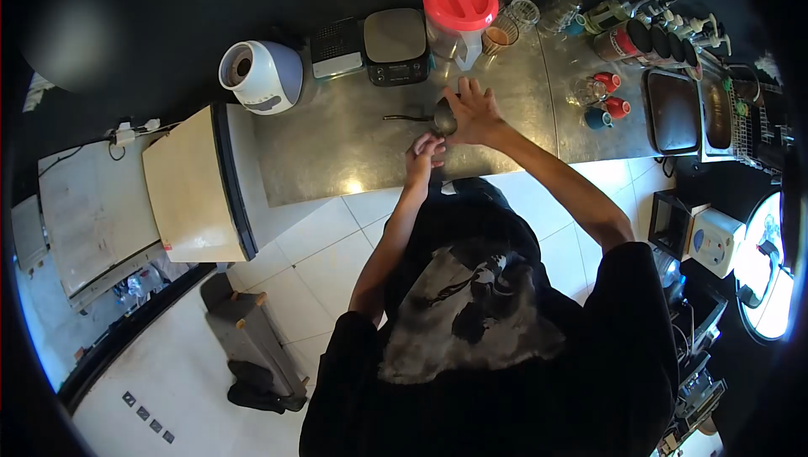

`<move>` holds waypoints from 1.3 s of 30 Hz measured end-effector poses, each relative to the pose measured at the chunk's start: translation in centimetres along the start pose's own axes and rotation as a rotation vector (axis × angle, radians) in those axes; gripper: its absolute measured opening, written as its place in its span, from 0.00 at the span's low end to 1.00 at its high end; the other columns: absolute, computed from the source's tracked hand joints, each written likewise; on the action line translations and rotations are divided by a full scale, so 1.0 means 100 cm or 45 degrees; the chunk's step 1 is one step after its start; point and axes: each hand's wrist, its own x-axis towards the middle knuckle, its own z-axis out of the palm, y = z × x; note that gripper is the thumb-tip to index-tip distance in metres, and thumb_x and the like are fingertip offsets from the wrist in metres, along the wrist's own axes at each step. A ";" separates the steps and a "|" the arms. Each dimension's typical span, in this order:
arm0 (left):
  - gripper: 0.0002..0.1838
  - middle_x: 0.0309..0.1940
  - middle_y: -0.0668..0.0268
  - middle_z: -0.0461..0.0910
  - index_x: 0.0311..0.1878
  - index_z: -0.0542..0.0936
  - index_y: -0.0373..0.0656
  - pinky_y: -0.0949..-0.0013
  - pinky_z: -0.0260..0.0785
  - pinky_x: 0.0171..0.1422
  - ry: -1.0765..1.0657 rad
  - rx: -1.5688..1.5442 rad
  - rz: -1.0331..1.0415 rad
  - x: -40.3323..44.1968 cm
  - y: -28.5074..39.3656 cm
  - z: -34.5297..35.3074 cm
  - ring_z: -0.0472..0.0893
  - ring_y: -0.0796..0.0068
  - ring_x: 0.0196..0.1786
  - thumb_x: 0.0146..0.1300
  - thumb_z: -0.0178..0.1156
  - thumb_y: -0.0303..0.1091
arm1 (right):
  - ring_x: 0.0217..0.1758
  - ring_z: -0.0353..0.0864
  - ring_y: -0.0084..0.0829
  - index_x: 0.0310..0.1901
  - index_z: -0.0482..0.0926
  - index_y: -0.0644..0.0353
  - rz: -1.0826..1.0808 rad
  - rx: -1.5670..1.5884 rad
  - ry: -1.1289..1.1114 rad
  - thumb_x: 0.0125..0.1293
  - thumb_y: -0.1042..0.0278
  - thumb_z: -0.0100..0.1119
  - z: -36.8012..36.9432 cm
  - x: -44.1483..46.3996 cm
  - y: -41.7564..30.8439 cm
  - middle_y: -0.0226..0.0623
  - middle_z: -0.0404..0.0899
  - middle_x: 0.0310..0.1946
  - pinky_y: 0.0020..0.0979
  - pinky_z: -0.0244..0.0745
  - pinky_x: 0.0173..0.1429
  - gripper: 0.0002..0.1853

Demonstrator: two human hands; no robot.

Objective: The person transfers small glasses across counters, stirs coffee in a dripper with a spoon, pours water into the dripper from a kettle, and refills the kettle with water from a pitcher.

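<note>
A rounded dark metal piece [444, 118] with a thin dark handle pointing left is on or just above the steel counter [328, 150]; its exact kind is unclear. My left hand [423, 158] is at its near side, fingers curled together. What they grip is too small and partly hidden to make out. On the right side, my right hand [476, 114] has its fingers spread, with the thumb close to the metal piece. Behind the hands stand a black digital scale [396, 43] and a clear pitcher with a red lid [460, 4].
A white appliance with a round opening [261, 77] stands at the counter's left. To the right are glasses [500, 34], red cups [617, 108], dark canisters [624, 40] and a sink [718, 116]. A white cabinet [189, 183] borders the near left.
</note>
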 end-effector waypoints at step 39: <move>0.46 0.60 0.52 0.66 0.63 0.65 0.34 0.53 0.64 0.62 0.328 1.178 0.968 0.000 -0.013 0.035 0.69 0.53 0.60 0.47 0.76 0.49 | 0.71 0.53 0.52 0.67 0.61 0.56 -0.216 -0.022 -0.188 0.41 0.44 0.74 -0.024 0.020 -0.001 0.46 0.58 0.64 0.58 0.70 0.60 0.52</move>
